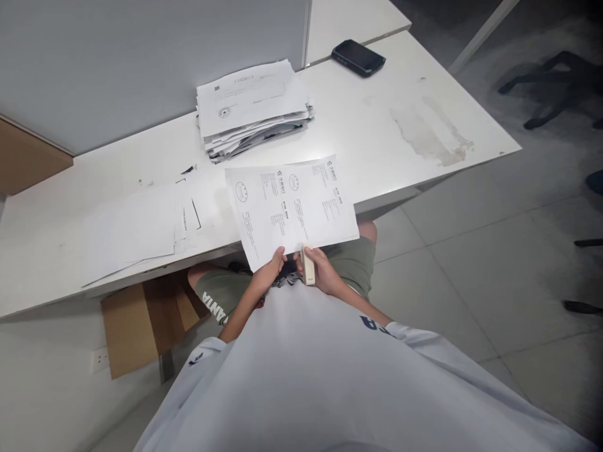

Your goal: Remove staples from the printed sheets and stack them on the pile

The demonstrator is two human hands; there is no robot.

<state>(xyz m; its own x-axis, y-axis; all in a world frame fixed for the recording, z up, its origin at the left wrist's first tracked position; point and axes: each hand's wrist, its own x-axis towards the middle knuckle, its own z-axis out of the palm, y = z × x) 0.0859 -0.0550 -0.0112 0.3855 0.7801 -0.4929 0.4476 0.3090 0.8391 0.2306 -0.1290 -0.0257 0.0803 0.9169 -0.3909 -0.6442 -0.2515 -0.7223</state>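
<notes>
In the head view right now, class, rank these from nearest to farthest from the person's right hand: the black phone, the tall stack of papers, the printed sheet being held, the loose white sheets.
From the right hand:
1. Printed sheet: touching, its near edge at the fingers.
2. Loose white sheets: on the desk, to the left.
3. Tall stack of papers: farther back, centre of the desk.
4. Black phone: far back corner, right.

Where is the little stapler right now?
In the head view, the small cream stapler is in the right hand, clamped on the near edge of the printed sheets, which the left hand also holds, just off the white desk's near edge.
</notes>
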